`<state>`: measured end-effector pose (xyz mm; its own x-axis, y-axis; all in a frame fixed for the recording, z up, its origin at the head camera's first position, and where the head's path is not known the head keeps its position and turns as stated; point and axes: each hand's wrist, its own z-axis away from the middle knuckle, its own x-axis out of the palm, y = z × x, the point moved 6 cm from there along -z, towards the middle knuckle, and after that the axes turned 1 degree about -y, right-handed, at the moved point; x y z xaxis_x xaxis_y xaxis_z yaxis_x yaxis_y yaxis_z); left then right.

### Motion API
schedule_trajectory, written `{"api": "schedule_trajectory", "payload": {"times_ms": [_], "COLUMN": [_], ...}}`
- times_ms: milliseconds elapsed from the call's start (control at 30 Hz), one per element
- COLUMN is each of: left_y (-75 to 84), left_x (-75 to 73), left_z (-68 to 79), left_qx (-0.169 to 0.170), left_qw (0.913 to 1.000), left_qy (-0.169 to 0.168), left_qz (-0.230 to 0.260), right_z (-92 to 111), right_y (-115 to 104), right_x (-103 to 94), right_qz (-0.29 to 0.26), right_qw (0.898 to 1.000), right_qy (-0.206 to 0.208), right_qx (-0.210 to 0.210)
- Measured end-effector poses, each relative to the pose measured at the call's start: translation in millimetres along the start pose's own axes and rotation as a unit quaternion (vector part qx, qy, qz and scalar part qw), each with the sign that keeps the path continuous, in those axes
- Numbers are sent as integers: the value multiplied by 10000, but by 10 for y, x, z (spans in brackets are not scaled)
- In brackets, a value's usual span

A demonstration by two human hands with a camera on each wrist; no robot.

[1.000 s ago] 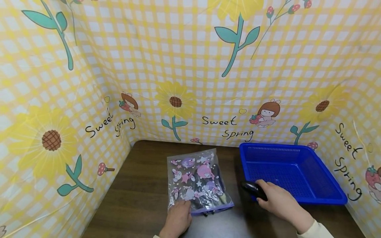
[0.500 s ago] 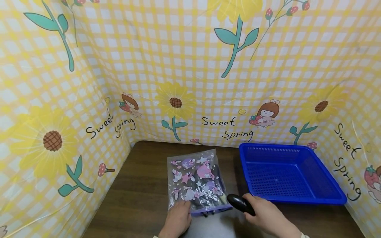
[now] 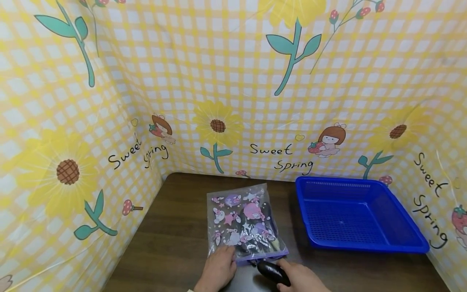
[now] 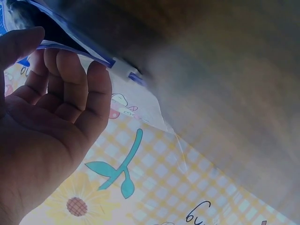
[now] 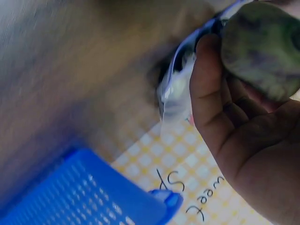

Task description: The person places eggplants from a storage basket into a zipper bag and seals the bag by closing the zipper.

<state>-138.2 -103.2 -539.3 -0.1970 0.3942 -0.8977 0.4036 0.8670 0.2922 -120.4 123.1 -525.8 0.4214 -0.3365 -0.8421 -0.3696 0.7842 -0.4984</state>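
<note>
A clear zip bag [image 3: 229, 206] with pink and purple cartoon prints lies on the table, its purple-edged mouth toward me. Dark long shapes, one with a pale green end, show through the plastic. My left hand [image 3: 218, 267] pinches the mouth's left part; in the left wrist view the mouth gapes beside the thumb. My right hand [image 3: 300, 278] grips a glossy black eggplant [image 3: 273, 272], its far tip at the bag's mouth. In the right wrist view the eggplant's greenish, purple-mottled stem end [image 5: 260, 51] faces the camera. Whether the tip is inside the bag is unclear.
A blue perforated plastic basket [image 3: 368, 248] stands on the right of the dark wooden table [image 3: 157, 239], with nothing visible in it. A yellow checked cloth [image 3: 240, 93] with sunflowers hangs behind the table and along both sides.
My right hand has carried the eggplant left and toward me, from beside the basket to the bag's mouth. The left hand has kept its hold on the bag, which lies nearly still.
</note>
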Motion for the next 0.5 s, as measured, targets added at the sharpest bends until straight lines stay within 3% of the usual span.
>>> {"api": "schedule_trajectory", "payload": {"times_ms": [233,500], "left_y": [2,-2], "left_x": [0,-37], "left_z": [-8,1], "left_qx": [-27,-33], "left_qw": [9999,9996], "left_qy": [-41,210], "left_qz": [111,169], "right_z": [-44,-162], "right_y": [-91,-228], "right_x": [238,415], "right_qz": [13,-183], "right_qw": [9985,9987], "right_qy": [355,469], "right_qx": [-415,-99]}}
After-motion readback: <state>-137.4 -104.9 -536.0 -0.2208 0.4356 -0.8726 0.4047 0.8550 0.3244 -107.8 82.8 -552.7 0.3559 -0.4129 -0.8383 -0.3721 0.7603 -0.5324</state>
